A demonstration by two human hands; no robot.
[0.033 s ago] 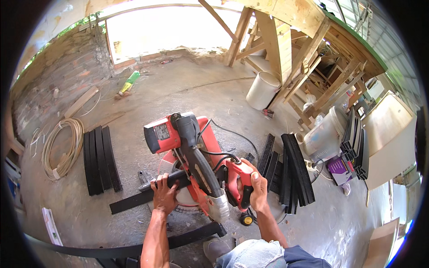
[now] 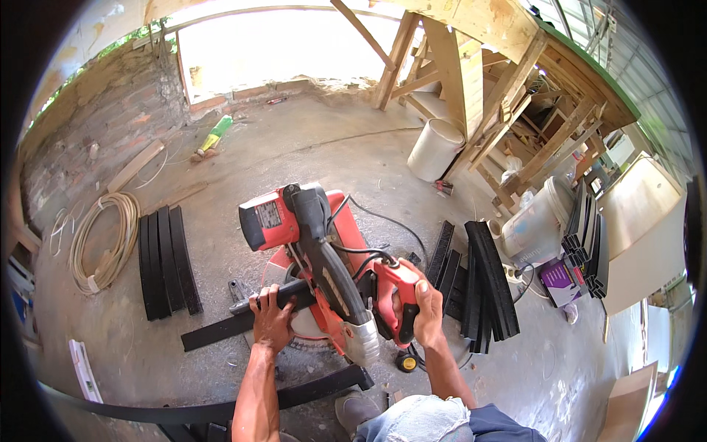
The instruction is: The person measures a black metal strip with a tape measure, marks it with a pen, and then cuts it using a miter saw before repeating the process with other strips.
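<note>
A red and black miter saw (image 2: pixel 352 225) stands on the concrete floor in front of me. My right hand (image 2: pixel 427 313) is wrapped around its red trigger handle (image 2: pixel 394 291). A black profile bar (image 2: pixel 217 331) lies across the saw's base, under the cutting head. My left hand (image 2: pixel 272 323) grips this bar just left of the head, its fingers over the top and pressing it down. The saw head hides the bar's right end and much of the blade. Nearer to me, a long black strip (image 2: pixel 317 388) runs across the floor.
Several black bars (image 2: pixel 168 261) lie at left beside a coiled hose (image 2: pixel 107 239). More short black pieces (image 2: pixel 490 287) are stacked at right, near white buckets (image 2: pixel 434 151) and a purple box (image 2: pixel 561 282). A yellow-black tape measure (image 2: pixel 406 361) sits by the saw; its cord trails around.
</note>
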